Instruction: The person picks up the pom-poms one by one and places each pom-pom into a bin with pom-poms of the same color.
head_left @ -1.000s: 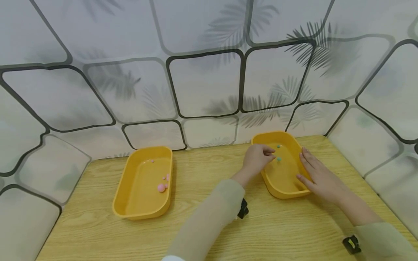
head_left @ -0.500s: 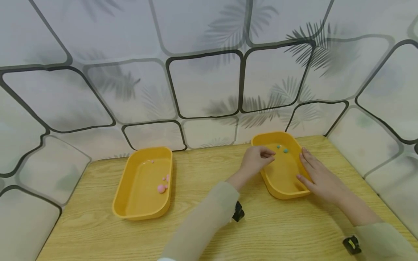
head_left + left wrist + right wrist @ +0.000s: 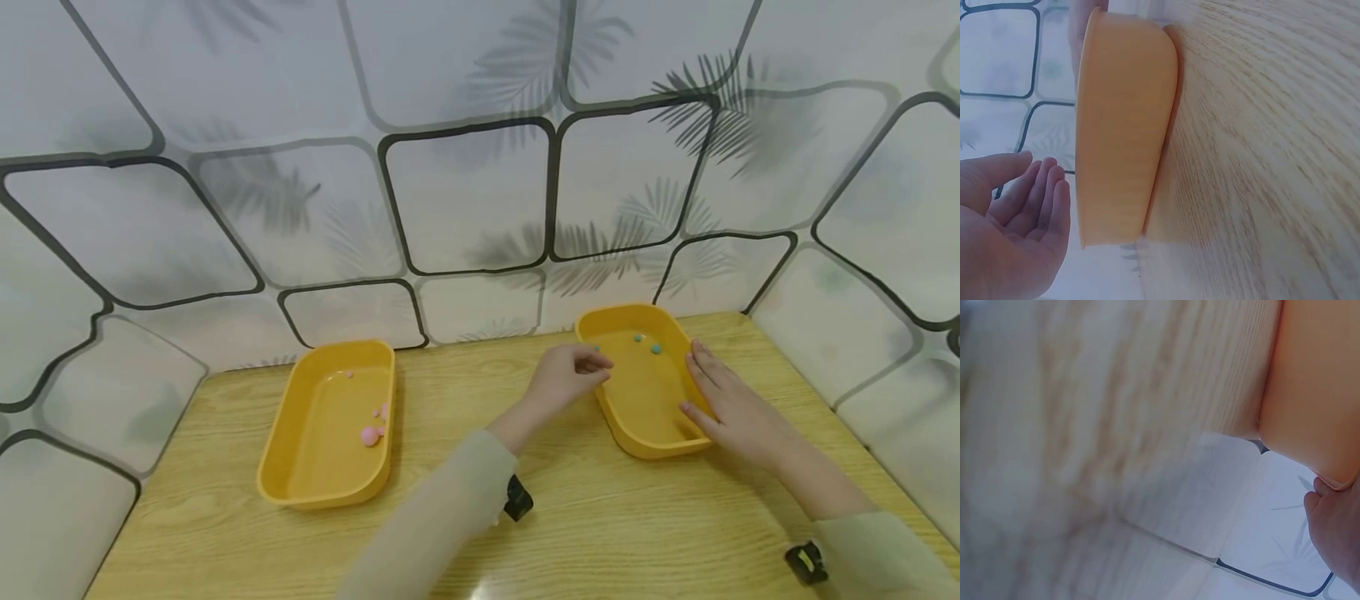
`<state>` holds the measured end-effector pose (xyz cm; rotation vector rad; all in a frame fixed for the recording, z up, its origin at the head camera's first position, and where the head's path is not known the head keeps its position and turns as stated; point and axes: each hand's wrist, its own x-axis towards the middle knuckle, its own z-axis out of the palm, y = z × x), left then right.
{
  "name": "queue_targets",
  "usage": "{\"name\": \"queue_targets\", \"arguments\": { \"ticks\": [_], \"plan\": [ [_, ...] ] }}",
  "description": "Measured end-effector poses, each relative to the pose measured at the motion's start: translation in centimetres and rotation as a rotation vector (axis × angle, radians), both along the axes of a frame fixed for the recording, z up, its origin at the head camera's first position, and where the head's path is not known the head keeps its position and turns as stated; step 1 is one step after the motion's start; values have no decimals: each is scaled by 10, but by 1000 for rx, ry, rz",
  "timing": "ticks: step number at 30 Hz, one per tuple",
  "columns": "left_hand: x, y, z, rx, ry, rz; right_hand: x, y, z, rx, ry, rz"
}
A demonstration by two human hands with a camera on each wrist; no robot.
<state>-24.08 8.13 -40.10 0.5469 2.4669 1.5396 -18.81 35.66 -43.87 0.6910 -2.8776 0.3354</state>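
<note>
My left hand (image 3: 567,375) hovers over the left rim of the right-hand yellow tray (image 3: 648,400), fingers loosely bent. In the left wrist view nothing shows between the thumb and fingers of that hand (image 3: 1019,219), just beside the tray's outer wall (image 3: 1125,125). Inside this tray lie small teal beads, one (image 3: 656,348) near the right wall, one (image 3: 637,338) towards the back, another (image 3: 597,348) by the left wall. My right hand (image 3: 738,412) rests with straight fingers along the tray's right side; the right wrist view catches its fingers (image 3: 1335,512) at the rim.
A second yellow tray (image 3: 322,442) stands to the left on the wooden table (image 3: 480,467). It contains a larger pink bead (image 3: 370,436) and several smaller pink ones along its right wall. Patterned fabric walls (image 3: 480,200) enclose the table at the back and sides.
A teal bead has rolled back and right within the right-hand tray. My left hand has drawn back leftwards, uncovering a bead by the left wall. The right hand stays in place.
</note>
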Motion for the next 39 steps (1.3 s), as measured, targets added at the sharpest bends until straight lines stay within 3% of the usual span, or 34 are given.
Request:
{"name": "queue_targets", "arguments": {
  "ticks": [9,15,24,31,39],
  "plan": [
    [7,-21,0,5,20,-52,1,-1,2,-1,-5,-1],
    [12,-38,2,55,0,-77,1,-2,2,0,-17,-6],
    [18,-65,0,77,-44,-46,2,-2,3,6,-20,-13],
    [34,-83,16,74,-60,-49,1,-2,4,1,-16,-6],
    [29,-100,-20,53,-45,-24,1,-1,1,7,-16,0]
  ]
}}
